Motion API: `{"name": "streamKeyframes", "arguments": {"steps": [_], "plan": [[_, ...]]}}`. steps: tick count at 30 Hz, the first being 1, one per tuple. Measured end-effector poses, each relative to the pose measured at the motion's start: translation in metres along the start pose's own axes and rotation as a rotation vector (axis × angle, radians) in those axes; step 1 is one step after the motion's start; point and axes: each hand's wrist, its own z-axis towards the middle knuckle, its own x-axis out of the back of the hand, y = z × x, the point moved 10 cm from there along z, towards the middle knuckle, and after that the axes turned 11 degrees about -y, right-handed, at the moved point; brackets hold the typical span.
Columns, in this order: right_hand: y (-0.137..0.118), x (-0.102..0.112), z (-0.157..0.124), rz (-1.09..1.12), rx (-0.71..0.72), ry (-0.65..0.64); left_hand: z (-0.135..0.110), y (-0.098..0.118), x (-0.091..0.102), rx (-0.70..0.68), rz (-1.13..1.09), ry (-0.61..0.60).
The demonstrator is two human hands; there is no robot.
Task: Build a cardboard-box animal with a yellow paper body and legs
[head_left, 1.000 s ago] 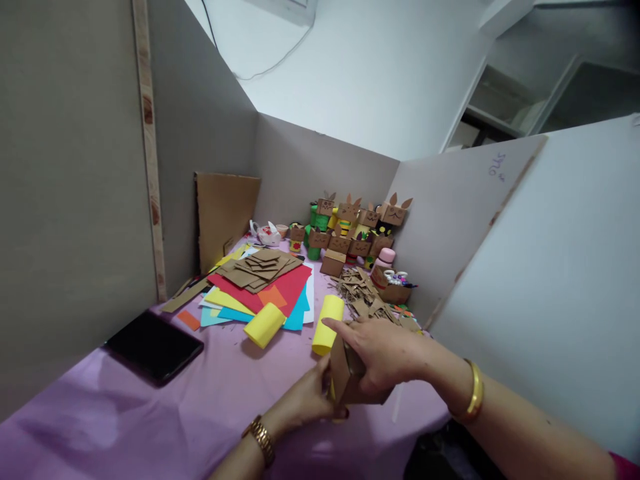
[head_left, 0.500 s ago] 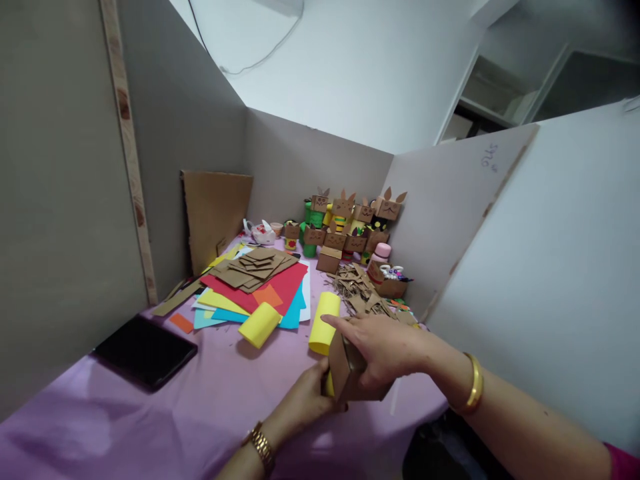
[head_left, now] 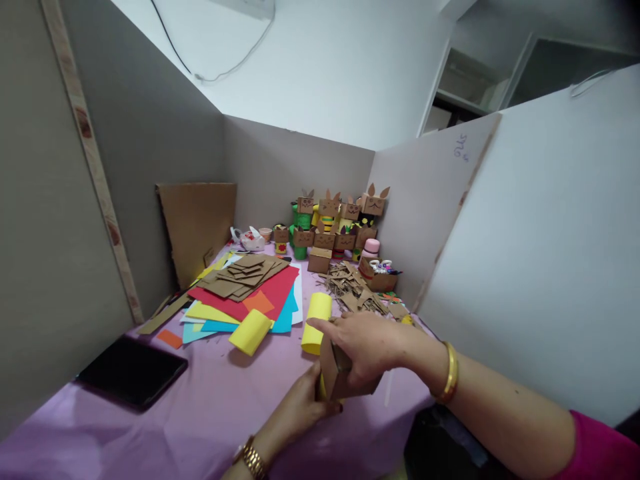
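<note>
A small brown cardboard box (head_left: 332, 375) is held low over the near side of the table. From above, my right hand (head_left: 373, 343) grips it, index finger stretched forward along its top. My left hand (head_left: 300, 403) is closed around a yellow paper piece (head_left: 321, 388) against the box's left side; most of that piece is hidden by the box and fingers. Just beyond the box is a yellow paper tube (head_left: 319, 313). Another yellow paper tube (head_left: 250, 332) lies to the left, beside the coloured sheets.
Coloured paper sheets (head_left: 280, 283) lie under cardboard pieces (head_left: 240, 275). A black tablet-like slab (head_left: 133, 373) rests at the left. Cardboard scraps (head_left: 350, 283), several box-headed figures (head_left: 327, 203) and a box of supplies (head_left: 379, 279) occupy the back right. Grey partitions (head_left: 300, 157) enclose the table.
The view has turned slightly right, so the table and its contents appear further left. Both hands keep nearly the same hold on the box and yellow piece.
</note>
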Motion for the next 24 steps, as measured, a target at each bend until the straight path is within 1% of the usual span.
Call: {"name": "streamKeyframes", "arguments": {"steps": [3, 7, 10, 14, 16, 18, 19, 21, 23, 24], "plan": [[0.001, 0.0, 0.0, -0.008, -0.015, -0.005, 0.0, 0.0, -0.002, -0.026, 0.001, 0.003], [0.0, 0.0, -0.001, 0.001, -0.012, 0.001, -0.004, 0.006, -0.003, -0.108, -0.043, 0.032], [-0.001, 0.001, -0.002, 0.02, 0.001, 0.01, -0.008, 0.012, 0.0, -0.094, -0.06, 0.082], [-0.001, 0.0, -0.001, 0.011, -0.033, -0.024, -0.008, 0.028, 0.01, -0.069, 0.008, 0.159], [0.0, 0.0, -0.002, 0.024, -0.043, -0.041, -0.004, 0.036, 0.011, -0.089, 0.035, 0.15], [-0.001, 0.005, -0.006, 0.065, -0.018, -0.025, -0.001, 0.039, 0.012, -0.11, 0.06, 0.141], [0.0, 0.011, -0.011, 0.092, -0.002, 0.013, 0.0, 0.039, 0.013, -0.117, 0.071, 0.142], [0.005, 0.031, -0.029, 0.183, 0.028, 0.17, 0.0, 0.036, 0.014, -0.122, 0.087, 0.143], [0.021, 0.052, -0.059, 0.346, 0.034, 0.439, 0.0, 0.032, 0.015, -0.118, 0.089, 0.127], [0.033, 0.055, -0.077, 0.467, 0.029, 0.584, 0.0, 0.03, 0.014, -0.113, 0.085, 0.116]]}}
